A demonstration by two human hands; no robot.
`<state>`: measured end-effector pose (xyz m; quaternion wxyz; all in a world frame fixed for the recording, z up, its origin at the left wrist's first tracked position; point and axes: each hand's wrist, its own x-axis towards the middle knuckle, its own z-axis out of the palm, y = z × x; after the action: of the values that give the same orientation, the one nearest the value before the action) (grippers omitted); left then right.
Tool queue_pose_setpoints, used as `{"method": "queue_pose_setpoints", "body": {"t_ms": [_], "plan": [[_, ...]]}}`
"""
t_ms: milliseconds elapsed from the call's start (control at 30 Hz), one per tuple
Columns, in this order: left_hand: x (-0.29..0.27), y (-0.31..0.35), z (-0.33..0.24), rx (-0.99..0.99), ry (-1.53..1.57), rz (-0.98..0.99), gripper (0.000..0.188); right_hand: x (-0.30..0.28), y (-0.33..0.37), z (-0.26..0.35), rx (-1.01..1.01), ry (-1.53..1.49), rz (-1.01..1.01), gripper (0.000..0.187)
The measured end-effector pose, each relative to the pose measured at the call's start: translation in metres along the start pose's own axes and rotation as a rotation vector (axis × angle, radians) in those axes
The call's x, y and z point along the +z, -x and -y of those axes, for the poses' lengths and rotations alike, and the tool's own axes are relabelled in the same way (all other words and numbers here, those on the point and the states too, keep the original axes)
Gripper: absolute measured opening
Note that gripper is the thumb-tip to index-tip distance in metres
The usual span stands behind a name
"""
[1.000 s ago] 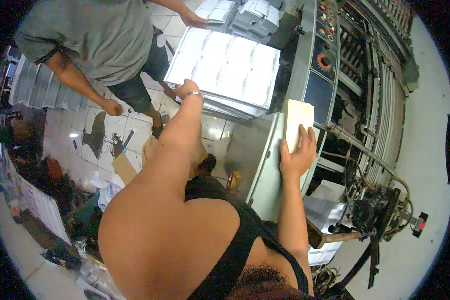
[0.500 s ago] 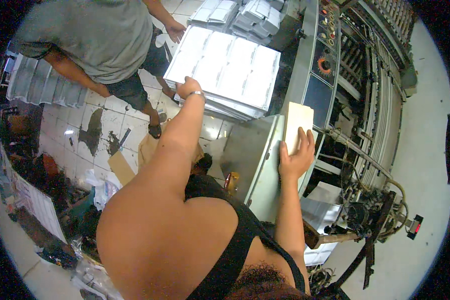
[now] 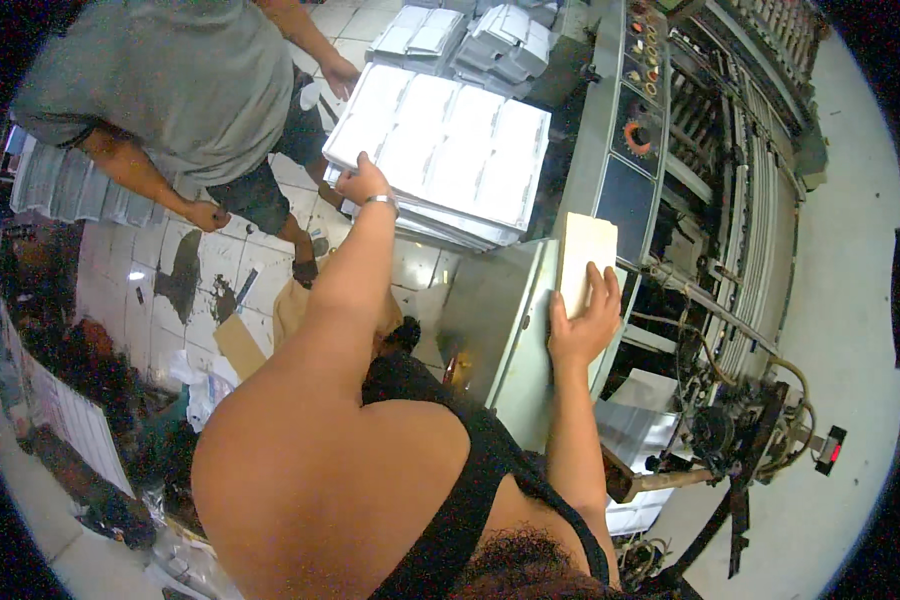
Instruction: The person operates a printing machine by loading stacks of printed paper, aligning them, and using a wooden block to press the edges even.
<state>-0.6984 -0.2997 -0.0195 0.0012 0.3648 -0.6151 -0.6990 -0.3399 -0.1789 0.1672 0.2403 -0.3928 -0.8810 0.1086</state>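
My left hand [image 3: 366, 186] is closed on the near left edge of a stack of large white printed sheets [image 3: 440, 145]. Its thumb lies on top, while the fingers go out of sight at the stack's side. My right hand [image 3: 585, 325] grips a pale wooden block [image 3: 587, 250], thumb along its left side and fingers over its face. The block rests on the light green top of a metal cabinet [image 3: 525, 345]. Across the stack, another person [image 3: 170, 90] stands with one hand near the sheets' far left corner.
Smaller paper bundles [image 3: 510, 40] sit behind the stack. On the right runs a machine with a control panel [image 3: 638, 110] and rails. More stacked paper [image 3: 80, 180] stands at the far left. Cardboard [image 3: 240, 347] and a white plastic bag [image 3: 207, 395] lie on the tiled floor.
The view has shifted slightly. The other person's lower hand has come away from their leg. My two hands keep their places on the sheets and the wooden block.
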Motion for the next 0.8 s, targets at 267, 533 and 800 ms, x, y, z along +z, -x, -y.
{"method": "queue_pose_setpoints", "body": {"t_ms": [267, 533, 800], "plan": [[-0.013, -0.01, -0.011, -0.127, 0.089, 0.35, 0.061, -0.003, 0.0, -0.002, 0.02, 0.009, -0.007, 0.068], [0.009, 0.035, -0.042, 0.699, -0.359, 0.386, 0.044, -0.01, 0.006, -0.007, 0.011, -0.039, -0.061, 0.068], [0.029, 0.129, -0.145, 0.92, -0.186, 0.457, 0.041, -0.015, 0.018, -0.007, 0.024, -0.065, -0.101, 0.065]]}}
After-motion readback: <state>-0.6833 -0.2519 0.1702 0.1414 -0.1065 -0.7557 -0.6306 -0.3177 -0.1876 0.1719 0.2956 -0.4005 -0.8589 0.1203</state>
